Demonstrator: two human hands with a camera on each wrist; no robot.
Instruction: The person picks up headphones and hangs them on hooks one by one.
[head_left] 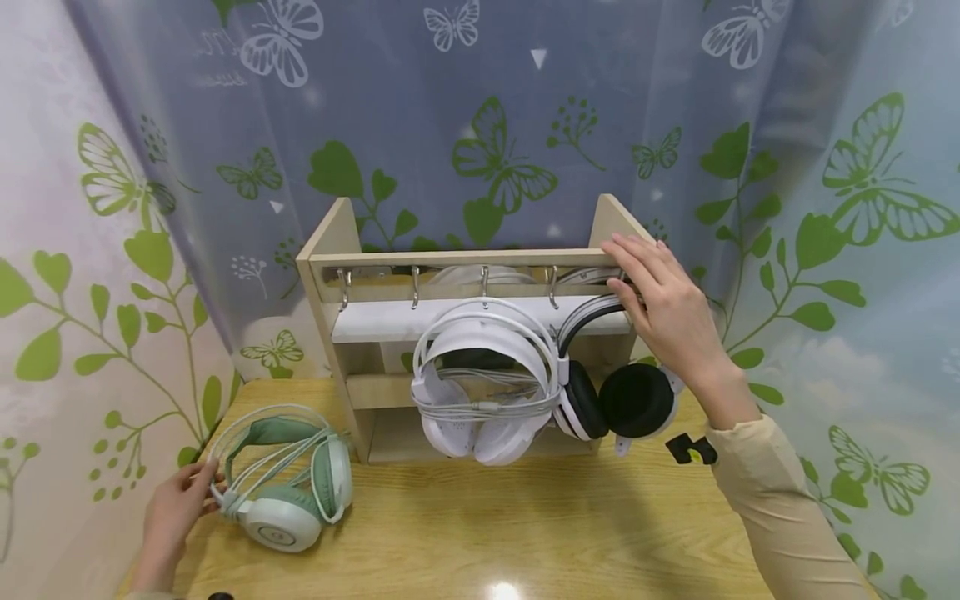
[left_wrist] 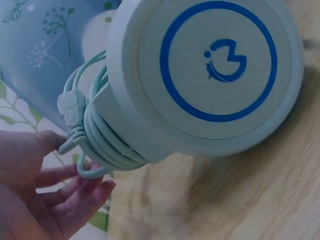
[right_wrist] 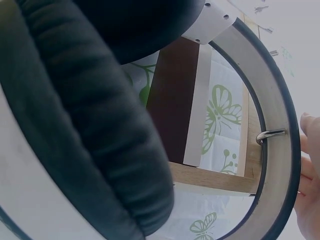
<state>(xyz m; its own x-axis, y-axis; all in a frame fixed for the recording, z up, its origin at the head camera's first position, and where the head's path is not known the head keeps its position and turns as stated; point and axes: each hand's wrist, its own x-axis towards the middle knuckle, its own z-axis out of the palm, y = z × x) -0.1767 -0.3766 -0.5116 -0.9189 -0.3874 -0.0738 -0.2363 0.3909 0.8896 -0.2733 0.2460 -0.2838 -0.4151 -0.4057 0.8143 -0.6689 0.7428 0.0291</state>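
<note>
At the left of the table, green-and-white headphones (head_left: 300, 483) lie with their cable wound round the band. My left hand (head_left: 177, 510) holds them at their left side, thumb and fingers at the wound cable (left_wrist: 102, 135). On the right, black-and-white headphones (head_left: 637, 400) hang by the headband from a metal hook (right_wrist: 271, 134) of a wooden rack (head_left: 465, 262). My right hand (head_left: 663, 300) rests over the right end of the rack's top rail, fingers extended, thumb close above that headband. White headphones (head_left: 480, 333) with a bundled cable hang from a middle hook.
Other hooks (head_left: 345, 287) line the rack's front rail to the left. A small black item with a yellow mark (head_left: 692, 450) lies on the wooden table (head_left: 480, 517) to the right of the rack. Printed curtains (head_left: 405, 100) close in the back and sides.
</note>
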